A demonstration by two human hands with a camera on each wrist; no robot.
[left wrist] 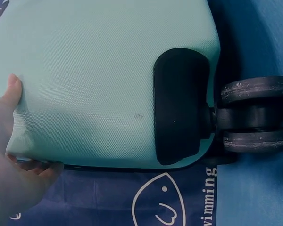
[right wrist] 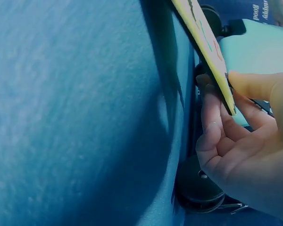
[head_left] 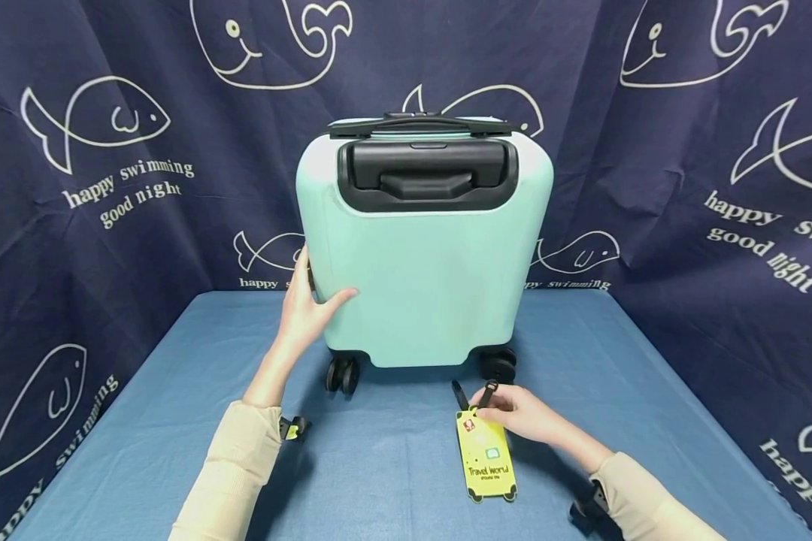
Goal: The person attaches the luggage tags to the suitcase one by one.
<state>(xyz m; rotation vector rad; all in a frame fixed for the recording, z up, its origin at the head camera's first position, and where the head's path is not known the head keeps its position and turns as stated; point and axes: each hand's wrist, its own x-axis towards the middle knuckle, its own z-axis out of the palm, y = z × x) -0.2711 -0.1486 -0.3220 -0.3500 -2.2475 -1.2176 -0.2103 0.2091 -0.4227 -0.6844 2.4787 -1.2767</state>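
Observation:
A mint-green suitcase (head_left: 426,285) stands upright on its black wheels, its telescopic handle pushed down into the black recess. My left hand (head_left: 304,306) grips its left edge, thumb on the front face and fingers round the side. In the left wrist view, that thumb (left wrist: 13,92) lies on the textured shell. In front of the suitcase's lower right, my right hand (head_left: 521,413) pinches a yellow luggage tag (head_left: 485,458) by its top end, thumb on the printed face. The tag's black strap (head_left: 489,392) is unfastened, with its two ends sticking up.
A blue cloth (head_left: 210,361) covers the tabletop. Behind and at both sides hangs a navy curtain (head_left: 142,248) with white fish and whale drawings. A black caster wheel (right wrist: 198,186) is close to my right hand in the right wrist view.

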